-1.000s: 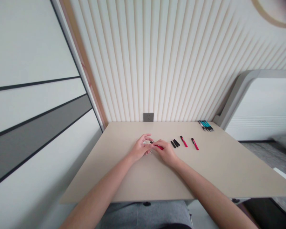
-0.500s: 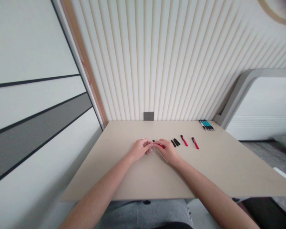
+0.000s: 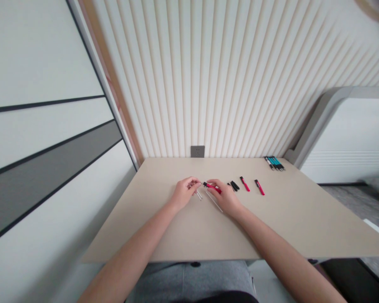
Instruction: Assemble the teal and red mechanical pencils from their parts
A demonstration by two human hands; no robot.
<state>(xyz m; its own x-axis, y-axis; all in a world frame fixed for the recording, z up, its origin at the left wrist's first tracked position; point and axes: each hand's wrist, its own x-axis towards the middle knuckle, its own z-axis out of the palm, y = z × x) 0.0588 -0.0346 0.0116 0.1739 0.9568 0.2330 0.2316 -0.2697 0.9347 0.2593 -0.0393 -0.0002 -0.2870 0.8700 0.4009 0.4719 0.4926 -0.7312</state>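
Between the thumb and fingers of my right hand (image 3: 225,197) is a red pen with a black end (image 3: 212,187), which points left. Just left of it, my left hand (image 3: 183,192) is pinched close to the pen's black end; what its fingertips hold is too small to tell. Thin white sticks (image 3: 199,195) lie below my left fingertips. A longer white stick (image 3: 214,201) lies slanted on the table beside my right hand. Black caps (image 3: 235,186) lie right of my right hand, with a red pen (image 3: 244,184) and another red pen (image 3: 259,187) farther right.
Several teal and black pens (image 3: 274,163) lie in a row at the table's back right. The table (image 3: 129,227) meets a ribbed wall (image 3: 177,105) with a dark socket (image 3: 197,151). A white panelled surface (image 3: 50,202) stands at the left.
My hands have moved slightly apart. The red pen's black end now shows between them, and the thin white sticks under my left hand are more visible.
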